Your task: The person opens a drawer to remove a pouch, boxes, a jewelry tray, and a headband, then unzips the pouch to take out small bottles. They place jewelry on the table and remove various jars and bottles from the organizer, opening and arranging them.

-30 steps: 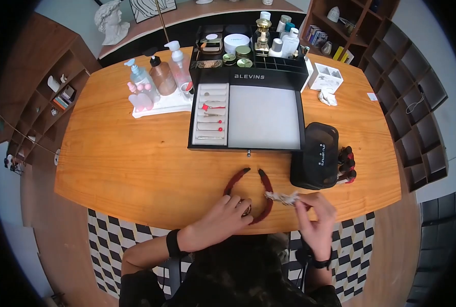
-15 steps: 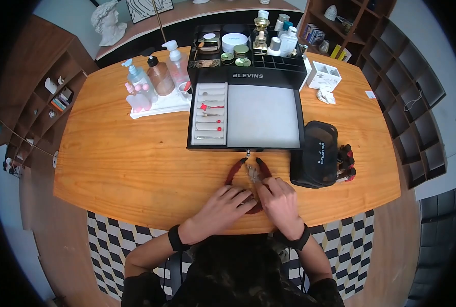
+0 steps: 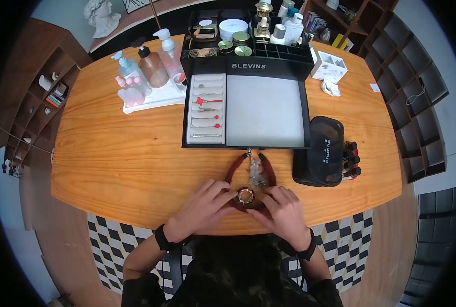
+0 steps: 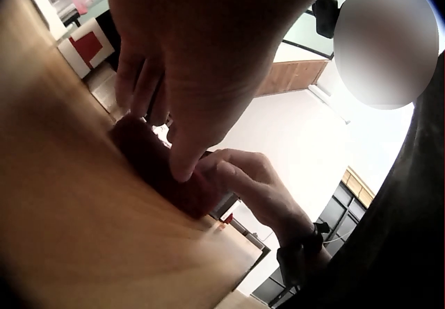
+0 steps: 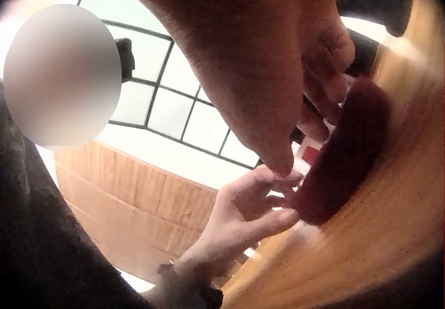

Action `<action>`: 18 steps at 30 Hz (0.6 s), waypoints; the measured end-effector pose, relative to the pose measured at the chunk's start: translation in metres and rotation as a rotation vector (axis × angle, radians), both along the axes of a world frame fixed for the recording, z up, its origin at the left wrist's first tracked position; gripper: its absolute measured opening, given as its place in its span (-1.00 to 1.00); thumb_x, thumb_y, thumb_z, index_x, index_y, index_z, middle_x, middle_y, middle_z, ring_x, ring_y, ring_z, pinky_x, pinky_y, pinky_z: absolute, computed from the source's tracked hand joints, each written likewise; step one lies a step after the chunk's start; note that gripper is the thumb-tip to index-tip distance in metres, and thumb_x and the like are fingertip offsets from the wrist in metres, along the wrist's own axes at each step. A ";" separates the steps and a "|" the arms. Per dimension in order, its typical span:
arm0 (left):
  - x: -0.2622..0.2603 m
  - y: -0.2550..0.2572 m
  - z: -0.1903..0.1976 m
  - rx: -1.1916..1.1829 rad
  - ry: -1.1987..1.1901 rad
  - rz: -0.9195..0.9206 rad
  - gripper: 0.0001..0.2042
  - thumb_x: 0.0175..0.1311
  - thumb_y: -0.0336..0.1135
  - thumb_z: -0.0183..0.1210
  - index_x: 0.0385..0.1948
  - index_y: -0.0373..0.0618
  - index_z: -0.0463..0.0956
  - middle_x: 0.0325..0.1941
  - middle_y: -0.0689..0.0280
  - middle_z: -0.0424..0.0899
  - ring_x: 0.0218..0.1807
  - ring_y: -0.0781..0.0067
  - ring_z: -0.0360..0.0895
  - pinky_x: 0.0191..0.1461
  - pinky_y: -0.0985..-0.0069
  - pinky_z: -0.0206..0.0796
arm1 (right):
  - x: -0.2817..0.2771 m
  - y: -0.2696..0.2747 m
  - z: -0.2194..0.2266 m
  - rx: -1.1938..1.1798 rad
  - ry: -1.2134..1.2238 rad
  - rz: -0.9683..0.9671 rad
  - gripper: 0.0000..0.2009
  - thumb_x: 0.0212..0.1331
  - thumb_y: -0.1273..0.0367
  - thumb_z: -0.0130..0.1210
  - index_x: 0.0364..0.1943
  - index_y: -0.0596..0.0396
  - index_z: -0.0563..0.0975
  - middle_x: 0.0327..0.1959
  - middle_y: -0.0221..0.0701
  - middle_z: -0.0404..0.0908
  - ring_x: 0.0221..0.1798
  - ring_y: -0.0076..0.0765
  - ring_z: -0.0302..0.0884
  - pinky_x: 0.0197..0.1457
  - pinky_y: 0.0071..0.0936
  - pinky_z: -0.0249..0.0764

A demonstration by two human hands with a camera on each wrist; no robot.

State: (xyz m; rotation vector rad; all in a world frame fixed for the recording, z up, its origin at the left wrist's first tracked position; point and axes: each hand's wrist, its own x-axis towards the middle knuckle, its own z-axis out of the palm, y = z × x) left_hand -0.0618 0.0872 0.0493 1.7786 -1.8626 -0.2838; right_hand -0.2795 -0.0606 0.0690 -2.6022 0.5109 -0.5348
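Observation:
A dark red padded headband (image 3: 236,167) lies near the table's front edge, its two ends pointing away from the person. My left hand (image 3: 202,205) bends over the left side of its curve, thumb on the near side and fingers on the inner side. On the right side, my right hand (image 3: 285,209) grips the curve the same way. Between the fingertips, inside the curve, sits a gold-coloured ring-shaped piece (image 3: 245,196). A pale, flower-like hair ornament (image 3: 256,174) lies between the headband's arms. In both wrist views the hands hide part of the headband.
A black organizer stands behind, its drawer (image 3: 266,112) pulled out, with small hair accessories in the left slots. A black mesh pouch (image 3: 317,153) and several dark-capped bottles (image 3: 351,161) are at the right. Pump bottles (image 3: 154,71) stand on a white tray (image 3: 154,106) at the back left.
The right hand brought the pale ornament in from the right, laid it inside the headband and let go. Both hands now hold the curve, and the ring-shaped piece shows between them.

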 end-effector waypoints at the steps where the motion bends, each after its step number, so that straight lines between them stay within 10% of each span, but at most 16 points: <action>1: 0.002 -0.002 -0.003 -0.004 0.020 -0.005 -0.60 0.21 -0.27 0.48 0.07 -0.08 0.65 0.13 0.21 0.58 0.11 0.05 0.59 0.15 0.20 0.51 | -0.001 -0.001 -0.003 0.005 0.005 0.000 -0.67 0.06 0.27 0.51 -0.14 0.12 0.72 -0.16 -0.33 0.66 -0.14 -0.08 0.63 -0.07 -0.16 0.58; 18: 0.018 -0.042 -0.002 -0.004 0.068 0.066 -0.71 0.31 -0.42 0.37 0.05 -0.17 0.64 0.20 0.15 0.62 0.06 -0.03 0.68 0.09 0.17 0.59 | 0.022 -0.005 -0.025 -0.069 0.049 -0.013 -0.80 0.19 0.34 0.40 -0.24 0.12 0.62 -0.32 -0.32 0.52 -0.24 -0.14 0.62 -0.20 -0.22 0.60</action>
